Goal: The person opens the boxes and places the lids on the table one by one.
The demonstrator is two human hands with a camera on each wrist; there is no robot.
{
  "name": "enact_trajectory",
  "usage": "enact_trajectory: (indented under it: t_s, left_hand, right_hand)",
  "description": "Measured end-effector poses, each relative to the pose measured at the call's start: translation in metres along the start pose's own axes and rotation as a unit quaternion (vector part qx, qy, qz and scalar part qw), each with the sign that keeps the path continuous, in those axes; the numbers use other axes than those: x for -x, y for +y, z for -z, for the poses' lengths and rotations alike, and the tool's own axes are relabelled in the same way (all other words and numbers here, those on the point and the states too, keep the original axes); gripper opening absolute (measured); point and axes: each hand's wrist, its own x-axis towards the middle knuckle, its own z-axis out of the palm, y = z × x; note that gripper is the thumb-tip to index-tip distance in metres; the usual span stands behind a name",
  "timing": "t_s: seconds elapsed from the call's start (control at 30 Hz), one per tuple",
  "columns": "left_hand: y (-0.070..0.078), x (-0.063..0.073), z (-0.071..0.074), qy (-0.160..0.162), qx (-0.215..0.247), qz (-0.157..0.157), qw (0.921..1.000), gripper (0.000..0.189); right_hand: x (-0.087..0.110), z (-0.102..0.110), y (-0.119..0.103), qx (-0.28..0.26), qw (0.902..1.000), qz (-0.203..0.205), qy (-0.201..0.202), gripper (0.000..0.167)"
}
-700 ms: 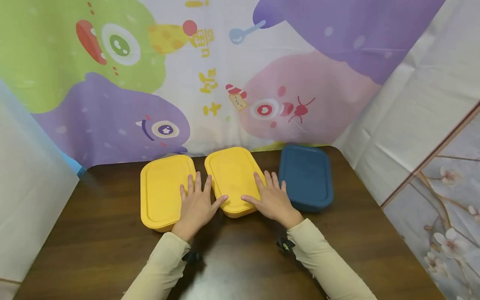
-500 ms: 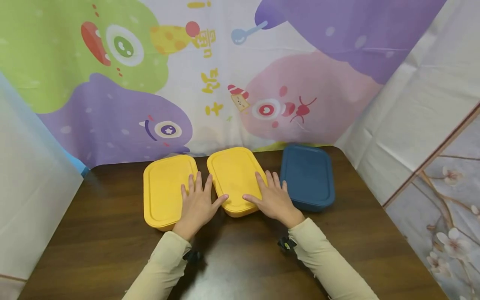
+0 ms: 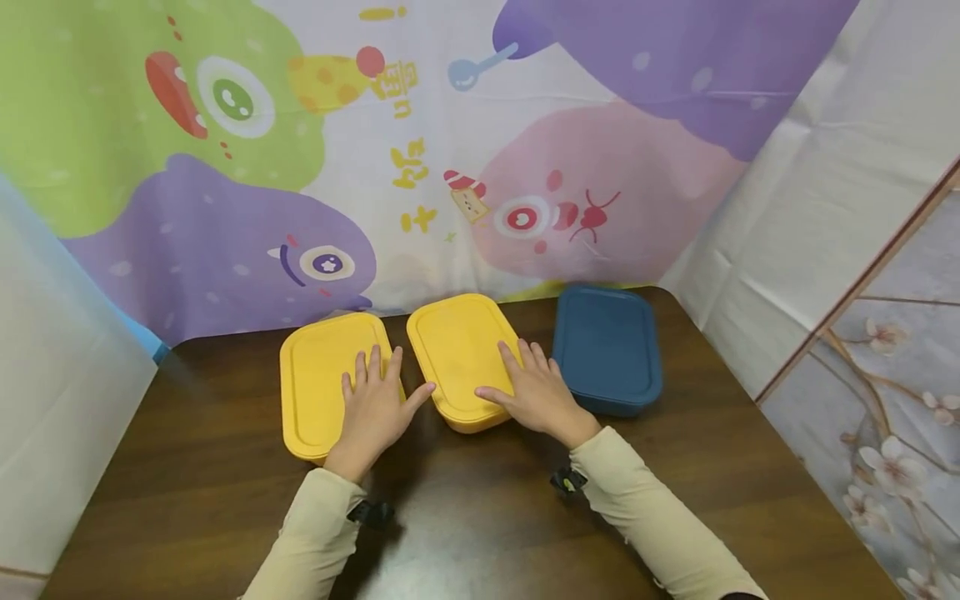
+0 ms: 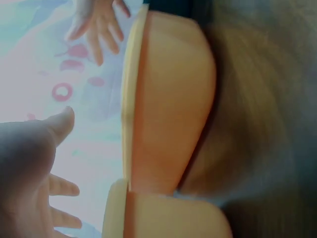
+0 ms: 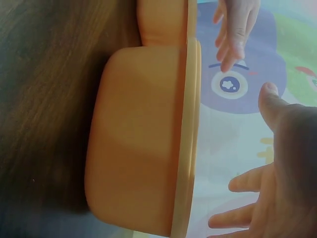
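Observation:
Three lidded food containers stand in a row on the table. My left hand [image 3: 375, 417], fingers spread, is held over the right side of the left yellow container [image 3: 311, 383]. Over the right edge of the middle yellow container [image 3: 453, 346] is my right hand [image 3: 543, 396], its fingers straight and parted. Both wrist views show a gap between the hands and the yellow lids, and neither hand holds anything. To the right of the right hand sits the dark blue container [image 3: 609, 346], lid on. The lids hide what is inside the containers.
A dark wooden table [image 3: 465, 533] carries the containers near its far edge. Behind it hangs a curtain [image 3: 427, 258] printed with cartoon monsters. White cloth [image 3: 67, 400] flanks the left side, and a flower-patterned panel [image 3: 892, 400] the right.
My left hand has shifted left, away from the middle container. The right hand stays nearly where it was over that container's right edge. The view has shifted slightly; the containers keep their places.

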Motion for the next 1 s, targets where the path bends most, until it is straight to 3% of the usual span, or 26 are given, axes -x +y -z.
enact_trajectory:
  t_s: [0.27,0.53,1.0]
  left_hand:
    - [-0.012,0.0,0.008,-0.018,0.03,0.009,0.9993,0.082]
    - [-0.019,-0.002,0.016,-0.027,0.045,0.017,0.9984,0.083]
    - [-0.033,0.0,0.023,-0.02,0.034,0.04,0.9984,0.079]
  right_hand:
    - [-0.001,0.001,-0.007,-0.023,0.9996,0.007,-0.014,0.098]
    - [-0.008,0.0,-0.015,-0.035,0.9985,0.04,0.009,0.091]
    - [-0.018,-0.002,-0.036,-0.081,0.9947,0.064,-0.003,0.085]
